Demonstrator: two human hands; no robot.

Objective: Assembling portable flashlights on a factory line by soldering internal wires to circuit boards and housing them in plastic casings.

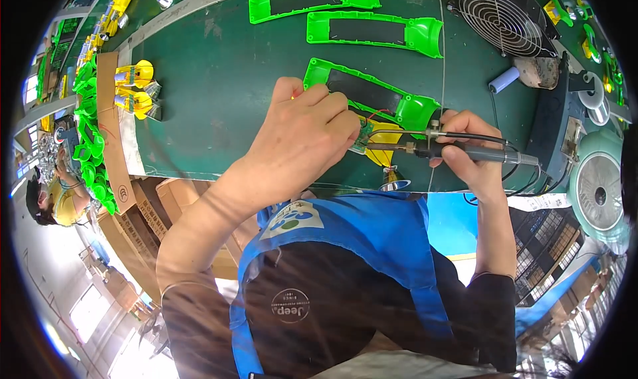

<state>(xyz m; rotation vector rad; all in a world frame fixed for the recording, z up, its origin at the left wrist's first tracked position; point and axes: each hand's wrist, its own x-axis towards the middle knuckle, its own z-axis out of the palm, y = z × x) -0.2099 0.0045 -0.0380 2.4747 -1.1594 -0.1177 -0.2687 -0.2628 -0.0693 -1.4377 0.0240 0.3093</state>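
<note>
My left hand (302, 136) pinches a small green circuit board (363, 134) with thin red and black wires, held over a yellow plastic part (381, 157) at the front of the dark green bench (219, 73). My right hand (468, 150) grips a grey soldering iron (465, 152) like a pen, its metal tip pointing left at the board. A bright green plastic housing (372, 96) with a black panel lies just behind both hands.
Two more green housings (372, 32) lie farther back. A small black fan (502, 20) and a pale green fan (598, 189) stand at the right. Yellow assembled parts (133, 90) and several green parts (86, 133) sit at the left, near another person (50, 199).
</note>
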